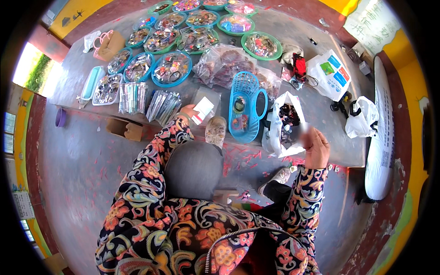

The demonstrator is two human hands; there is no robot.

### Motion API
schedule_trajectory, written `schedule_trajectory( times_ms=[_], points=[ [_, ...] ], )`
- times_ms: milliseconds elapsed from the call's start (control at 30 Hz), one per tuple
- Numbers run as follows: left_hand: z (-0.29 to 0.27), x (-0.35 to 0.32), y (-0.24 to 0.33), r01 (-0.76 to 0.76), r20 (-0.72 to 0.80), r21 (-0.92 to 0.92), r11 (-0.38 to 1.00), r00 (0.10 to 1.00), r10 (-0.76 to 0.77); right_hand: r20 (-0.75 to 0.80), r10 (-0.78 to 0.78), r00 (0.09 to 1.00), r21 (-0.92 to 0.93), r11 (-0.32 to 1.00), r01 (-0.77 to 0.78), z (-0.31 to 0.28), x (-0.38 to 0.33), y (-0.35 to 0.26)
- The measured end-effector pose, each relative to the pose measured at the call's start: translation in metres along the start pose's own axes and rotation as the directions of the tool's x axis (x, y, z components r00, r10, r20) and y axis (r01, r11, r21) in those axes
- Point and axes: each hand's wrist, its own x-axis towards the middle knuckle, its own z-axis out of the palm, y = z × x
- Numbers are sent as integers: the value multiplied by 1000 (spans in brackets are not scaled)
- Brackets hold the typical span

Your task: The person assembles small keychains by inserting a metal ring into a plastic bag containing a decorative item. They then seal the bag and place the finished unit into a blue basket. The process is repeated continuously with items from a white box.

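My left hand [188, 111] grips the edge of a white card [203, 110], beside a clear plastic bag [213, 97] on the grey ledge. My right hand [317, 149] is raised by the right rim of a white plastic bag [273, 133], with its fingers pinched together. What they hold is a blurred smear I cannot make out. Inside the open bag lies a heap of small dark and coloured pieces [288, 120]. Left of it stands a blue handled basket [236, 85] with a few small items at its bottom.
Bundles of wrapped pens [133, 97] lie left of my left hand. Blue and green round baskets [156, 69] of small goods fill the far side, near clear bags of reddish items [224, 62]. Another white bag [328, 75] stands right; a cardboard box [124, 129] sits below the ledge.
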Motion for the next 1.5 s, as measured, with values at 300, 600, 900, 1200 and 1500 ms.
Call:
schedule_trajectory(
  times_ms=[300,600,900,1200,1500],
  points=[
    [-25,-35,80,-17,-268,-120,993,963,-16,95,104,990,67,992,-110,21,-4,3],
    [86,-200,302,-329,571,-30,944,769,286,78,-254,964,-3,967,255,35,-24,-10],
    [168,-255,308,118,569,-282,952,819,67,520,-813,262,-378,56,924,39,-48,-29],
    [158,-226,297,-86,412,-380,921,876,252,601,-741,299,-332,108,937,41,-42,-22],
    [159,-234,299,-64,429,-378,923,872,236,619,-745,248,-354,17,935,50,-40,-15]
  ],
)
